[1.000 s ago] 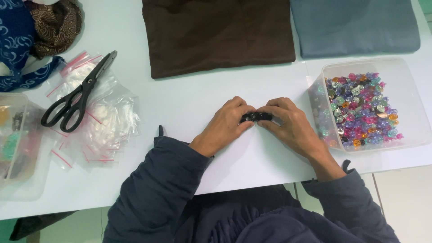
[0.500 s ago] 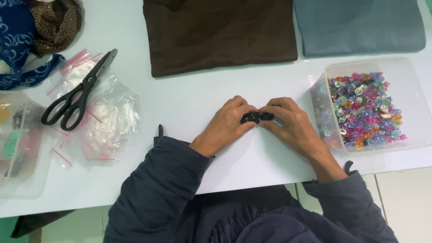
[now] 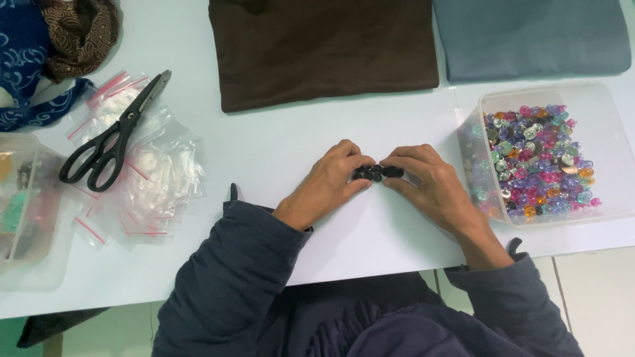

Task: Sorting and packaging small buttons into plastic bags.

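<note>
Between clear bead tub [image 3: 615,152] and plastic bags [image 3: 162,175], both hands [image 3: 331,182] pinched on small black piece [image 3: 377,173].

Clear zip bags [image 3: 155,178] with red seal strips are lying heaped at the left of the worktop [image 3: 278,145]. A clear plastic tub [image 3: 605,119] is sitting at the right, another [image 3: 30,264] at the left edge.
</note>
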